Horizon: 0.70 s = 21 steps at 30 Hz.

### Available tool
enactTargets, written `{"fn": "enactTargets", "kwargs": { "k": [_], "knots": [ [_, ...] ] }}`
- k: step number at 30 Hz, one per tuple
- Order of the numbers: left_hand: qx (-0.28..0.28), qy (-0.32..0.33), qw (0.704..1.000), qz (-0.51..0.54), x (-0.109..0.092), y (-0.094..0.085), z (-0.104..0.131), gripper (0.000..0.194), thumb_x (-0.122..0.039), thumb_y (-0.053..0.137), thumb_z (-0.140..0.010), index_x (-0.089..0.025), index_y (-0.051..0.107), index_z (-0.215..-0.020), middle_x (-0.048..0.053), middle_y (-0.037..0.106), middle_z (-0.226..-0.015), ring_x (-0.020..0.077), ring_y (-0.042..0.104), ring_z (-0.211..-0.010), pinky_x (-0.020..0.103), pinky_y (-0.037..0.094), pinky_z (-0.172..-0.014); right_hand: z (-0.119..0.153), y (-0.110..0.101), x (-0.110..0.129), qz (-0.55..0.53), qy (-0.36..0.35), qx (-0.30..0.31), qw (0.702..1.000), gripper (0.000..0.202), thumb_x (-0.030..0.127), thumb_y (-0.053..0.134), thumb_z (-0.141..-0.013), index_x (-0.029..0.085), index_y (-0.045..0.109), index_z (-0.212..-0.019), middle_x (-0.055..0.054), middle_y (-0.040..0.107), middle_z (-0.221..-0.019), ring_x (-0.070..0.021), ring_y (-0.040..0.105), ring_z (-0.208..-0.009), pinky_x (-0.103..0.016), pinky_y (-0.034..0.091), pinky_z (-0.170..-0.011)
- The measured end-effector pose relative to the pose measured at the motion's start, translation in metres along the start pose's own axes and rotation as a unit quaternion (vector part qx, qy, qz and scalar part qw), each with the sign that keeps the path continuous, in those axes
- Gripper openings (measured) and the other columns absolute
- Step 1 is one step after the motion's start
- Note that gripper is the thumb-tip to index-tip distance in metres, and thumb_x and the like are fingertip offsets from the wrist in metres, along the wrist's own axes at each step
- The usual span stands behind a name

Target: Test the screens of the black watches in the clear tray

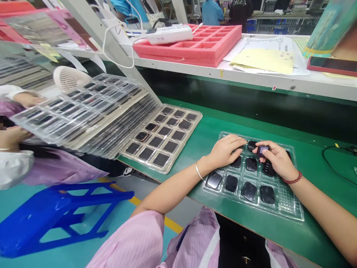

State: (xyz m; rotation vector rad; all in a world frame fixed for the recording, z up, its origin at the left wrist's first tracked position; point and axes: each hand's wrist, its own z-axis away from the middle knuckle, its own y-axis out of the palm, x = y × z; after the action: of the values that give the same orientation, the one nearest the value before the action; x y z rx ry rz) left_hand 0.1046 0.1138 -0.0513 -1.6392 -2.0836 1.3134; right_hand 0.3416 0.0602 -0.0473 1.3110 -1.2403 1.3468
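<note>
My right hand (279,160) is closed on a small dark square smartwatch body (263,150), its screen facing up and showing a pale pattern. The piece is held just above a clear plastic tray (290,213). Over the tray's far left cells rests my left hand (225,149), fingers stretched out and thumb apart. A dark piece shows partly between them; whether they touch it I cannot tell. Several black rounded-square pieces (248,191) sit in the tray's cells, some covered by my hands. The near right cell has only bare ribbed plastic.
Left of my tray lies another tray (164,169) of dark squares, beside a tall tilted stack of trays (111,123). A co-worker's hands (26,99) are at that stack. A blue stool (36,212) stands on the floor. A shelf (251,80) holds a red foam tray (217,52).
</note>
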Motion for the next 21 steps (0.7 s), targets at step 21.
{"fn": "enactTargets", "kwargs": {
  "k": [21],
  "knots": [
    [0.100, -0.070, 0.992, 0.005, -0.0001, 0.0020, 0.0022, 0.031, -0.026, 0.046, -0.099, -0.018, 0.066, -0.120, 0.007, 0.074, -0.109, 0.0204, 0.069, -0.101, 0.035, 0.056, -0.090, 0.0006, 0.0011, 0.0001, 0.011, -0.001, 0.012, 1.000, 0.027, 0.038, 0.068, -0.089, 0.020, 0.069, -0.109, -0.007, 0.075, -0.096, -0.0139, 0.061, -0.061, -0.028, 0.055, -0.059]
  ]
}}
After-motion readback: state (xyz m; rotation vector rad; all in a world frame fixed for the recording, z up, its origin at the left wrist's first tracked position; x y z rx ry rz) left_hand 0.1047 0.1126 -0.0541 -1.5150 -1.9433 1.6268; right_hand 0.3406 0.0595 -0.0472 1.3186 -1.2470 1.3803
